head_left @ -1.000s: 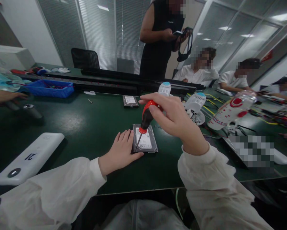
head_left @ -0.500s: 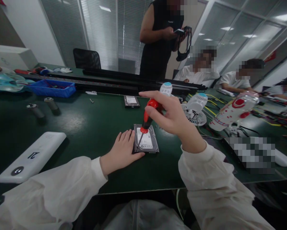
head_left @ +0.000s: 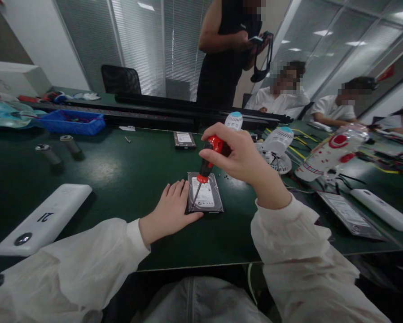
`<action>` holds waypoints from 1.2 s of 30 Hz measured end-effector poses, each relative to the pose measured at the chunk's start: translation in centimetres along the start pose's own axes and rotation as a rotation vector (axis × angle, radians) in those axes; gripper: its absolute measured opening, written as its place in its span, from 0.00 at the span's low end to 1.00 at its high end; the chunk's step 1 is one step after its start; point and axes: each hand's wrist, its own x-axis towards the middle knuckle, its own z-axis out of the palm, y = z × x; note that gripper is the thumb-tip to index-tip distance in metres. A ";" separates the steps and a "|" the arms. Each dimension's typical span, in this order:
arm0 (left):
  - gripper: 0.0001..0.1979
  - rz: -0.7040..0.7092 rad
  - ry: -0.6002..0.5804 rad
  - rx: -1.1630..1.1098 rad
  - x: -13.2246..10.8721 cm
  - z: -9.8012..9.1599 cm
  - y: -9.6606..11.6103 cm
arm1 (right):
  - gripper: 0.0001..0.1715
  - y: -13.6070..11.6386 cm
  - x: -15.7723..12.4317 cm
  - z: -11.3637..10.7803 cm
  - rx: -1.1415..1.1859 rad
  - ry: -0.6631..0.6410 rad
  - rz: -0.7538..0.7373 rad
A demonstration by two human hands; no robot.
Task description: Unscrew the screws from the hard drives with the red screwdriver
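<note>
A hard drive (head_left: 211, 200) with a white label lies flat on the dark green table in front of me. Its left and near edges are touched by my left hand (head_left: 172, 207), which rests flat with the fingers stretched out. My right hand (head_left: 237, 152) grips a red and black screwdriver (head_left: 206, 166) from above. The shaft slants down to the left, and its tip meets the drive near the lower left corner. Whether a screw sits under the tip is too small to tell. Several tiny dark screws (head_left: 225, 176) lie just right of the drive.
A second hard drive (head_left: 184, 139) lies farther back. A white power bank (head_left: 43, 220), two metal cylinders (head_left: 70, 146) and a blue tray (head_left: 72, 123) are at left. White fans (head_left: 277, 148), a bottle (head_left: 331, 152) and a larger drive-like unit (head_left: 351, 213) are at right. People are beyond the table.
My right fingers have curled more closely around the screwdriver handle, the index finger drawn in. My left hand and the hard drive keep their places.
</note>
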 end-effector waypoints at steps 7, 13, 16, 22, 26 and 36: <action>0.49 0.006 -0.028 0.003 0.0 -0.3 0.1 | 0.21 -0.2 -0.1 -0.5 0.055 -0.048 -0.011; 0.49 0.008 -0.029 0.003 0.0 -0.3 0.0 | 0.19 -0.1 0.0 -0.9 -0.019 0.028 0.005; 0.49 0.007 -0.026 -0.004 0.0 -0.2 0.0 | 0.21 -0.3 -0.1 -1.2 -0.012 -0.019 -0.013; 0.48 0.008 -0.015 -0.004 -0.1 -0.1 0.0 | 0.18 -0.5 0.0 -1.0 0.041 0.060 -0.044; 0.49 0.000 -0.038 0.003 0.0 -0.2 0.0 | 0.21 -0.5 -0.1 -0.9 -0.082 0.060 -0.032; 0.50 -0.005 -0.052 0.010 0.0 -0.2 0.1 | 0.20 -0.8 0.0 -1.3 -0.029 -0.043 -0.031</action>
